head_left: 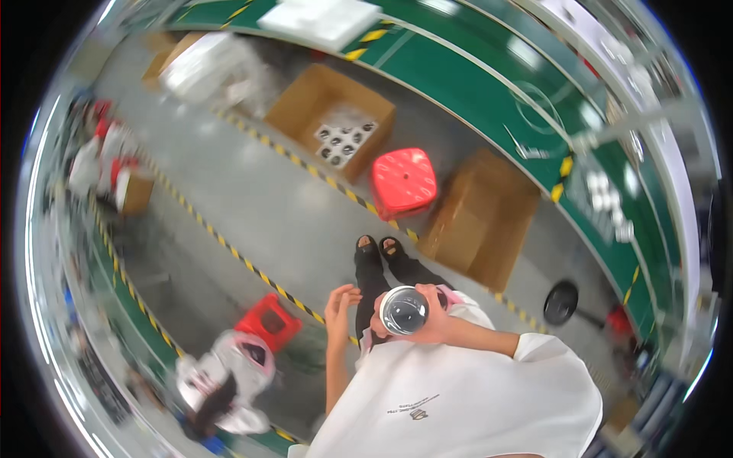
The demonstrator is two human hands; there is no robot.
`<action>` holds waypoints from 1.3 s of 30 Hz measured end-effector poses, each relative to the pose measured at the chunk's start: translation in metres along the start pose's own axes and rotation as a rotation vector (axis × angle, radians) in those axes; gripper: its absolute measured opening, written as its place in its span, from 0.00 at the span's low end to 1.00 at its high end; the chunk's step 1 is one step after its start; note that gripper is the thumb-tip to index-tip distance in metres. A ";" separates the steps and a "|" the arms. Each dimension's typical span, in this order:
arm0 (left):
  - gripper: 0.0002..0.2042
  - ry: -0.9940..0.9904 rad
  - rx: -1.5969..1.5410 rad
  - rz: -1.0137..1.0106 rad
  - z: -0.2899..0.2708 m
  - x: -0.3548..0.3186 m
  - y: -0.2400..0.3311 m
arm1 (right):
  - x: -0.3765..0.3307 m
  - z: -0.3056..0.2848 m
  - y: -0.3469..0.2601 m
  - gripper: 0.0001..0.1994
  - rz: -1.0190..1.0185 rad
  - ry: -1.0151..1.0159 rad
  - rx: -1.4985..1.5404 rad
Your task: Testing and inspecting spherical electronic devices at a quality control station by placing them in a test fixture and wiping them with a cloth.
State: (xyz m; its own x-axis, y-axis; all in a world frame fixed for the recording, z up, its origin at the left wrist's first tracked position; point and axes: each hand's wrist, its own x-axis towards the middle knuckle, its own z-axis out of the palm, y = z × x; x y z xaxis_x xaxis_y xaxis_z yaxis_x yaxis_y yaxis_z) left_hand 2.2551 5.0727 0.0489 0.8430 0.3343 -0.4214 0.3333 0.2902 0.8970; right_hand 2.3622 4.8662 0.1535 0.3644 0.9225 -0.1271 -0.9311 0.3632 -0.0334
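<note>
My right hand [438, 319] is wrapped round a dome camera [405, 311], a round white-rimmed piece with a dark, glossy clear dome facing up. I hold it in front of my body, above my dark trousers. To its left, my left hand [341, 302] is raised with nothing visible in it. Its fingers are bent a little and somewhat apart, and it does not touch the camera. Part of the right hand's grip is hidden behind the camera. White cloth covers my upper body and right upper arm.
A red stool [405, 181] stands between a cardboard box [324, 95] holding several white pieces with dark round centres [345, 143] and another open cardboard box [482, 217]. Beyond runs a green bench [450, 84]. Lower left, a person in white [229, 378] is beside another red stool [269, 324]. Yellow-black tape [229, 246] marks the floor.
</note>
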 end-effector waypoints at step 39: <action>0.21 -1.143 0.308 -0.085 0.501 0.044 0.004 | -0.327 -0.064 -0.180 0.35 -1.014 0.281 0.267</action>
State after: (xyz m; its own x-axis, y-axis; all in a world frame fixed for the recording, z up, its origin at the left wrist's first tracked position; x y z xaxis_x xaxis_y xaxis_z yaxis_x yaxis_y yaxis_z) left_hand 2.5051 4.6390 0.1008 0.6492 -0.7155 -0.2580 0.3622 -0.0074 0.9321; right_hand 2.4098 4.4906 0.1381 0.9140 0.1261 -0.3856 -0.1524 0.9876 -0.0383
